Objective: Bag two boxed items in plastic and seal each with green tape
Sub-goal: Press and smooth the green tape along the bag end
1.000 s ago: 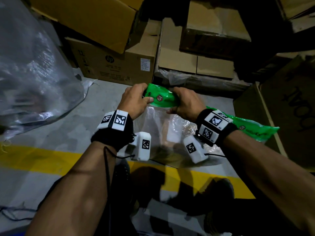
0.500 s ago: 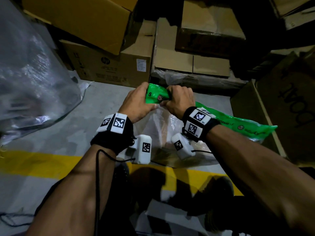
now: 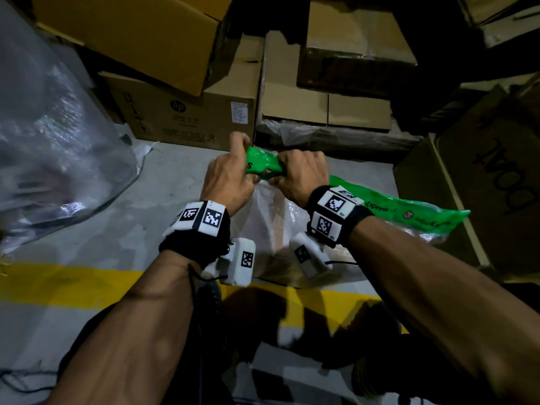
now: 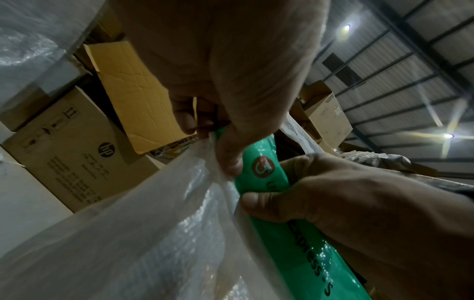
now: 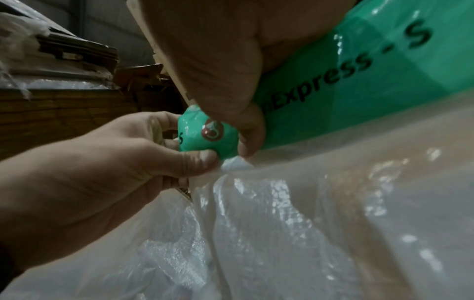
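1. Tape is being wound round the gathered neck of the clear plastic bag, and the wrap should be kept tight from the first turn, since slack plastic is likely to spring open.
2. The green tape is pinched by the left hand, thumb against curled fingers, at its crumpled free end; this pinch is best held firm so that the end does not lift.
3. The right hand is clenched round the same strip just beside the left, with the printed length trailing away behind its wrist. Tension should be drawn along that length, not across it, or the strip may fold on itself further.
4. The bag's neck is seen in the left wrist view bunched under the left thumb, touching the tape. It should be kept bunched narrow while the tape is passed round.
5. The boxed item is seen only dimly as a brown shape through the bag, which rests on the concrete floor in front of stacked cardboard cartons; it is best left down there so that both hands stay free.
6. Whether the adhesive side faces the plastic cannot be told and should be checked.
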A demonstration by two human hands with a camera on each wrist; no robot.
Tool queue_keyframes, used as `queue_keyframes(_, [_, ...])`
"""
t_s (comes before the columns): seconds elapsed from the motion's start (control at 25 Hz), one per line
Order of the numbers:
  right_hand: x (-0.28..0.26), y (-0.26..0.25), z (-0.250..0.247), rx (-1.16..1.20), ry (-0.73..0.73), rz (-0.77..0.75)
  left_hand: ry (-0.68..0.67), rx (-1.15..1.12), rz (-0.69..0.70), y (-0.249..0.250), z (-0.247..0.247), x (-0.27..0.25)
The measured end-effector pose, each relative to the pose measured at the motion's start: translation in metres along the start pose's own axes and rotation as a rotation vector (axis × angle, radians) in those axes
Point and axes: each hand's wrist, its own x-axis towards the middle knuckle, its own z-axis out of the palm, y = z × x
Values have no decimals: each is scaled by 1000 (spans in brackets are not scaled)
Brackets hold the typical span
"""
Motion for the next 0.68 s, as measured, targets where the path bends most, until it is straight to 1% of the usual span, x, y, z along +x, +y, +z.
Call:
queue_keyframes(0.12, [-7,22,-1,30,20,-26,-2,15,7,-3,0,2])
queue_keyframes(0.2, [-16,41,-2,1,27,4,27,88,30,-5,-1,1])
queue_keyframes(0.28, [-24,53,-1,-16,18,35,60,226,96,-4,0,0])
queue_keyframes(0.36, [-26,56,4,-7,14,27,88,423,214,3,1,-1])
queue_keyframes(0.44, [-27,53,8,5,14,5,44,624,326,13,8,-2])
queue_keyframes(0.48, [-27,52,10,-1,14,-6,0,694,355,19,13,-2])
queue_keyframes(0.52, [-28,50,12,-20,12,-15,-44,738,360,24,17,-2])
queue_keyframes(0.6, [-29,48,16,-70,20,-38,-109,758,325,30,21,-3])
queue_keyframes(0.68, [-30,46,18,-97,42,-45,-130,737,285,32,22,-2])
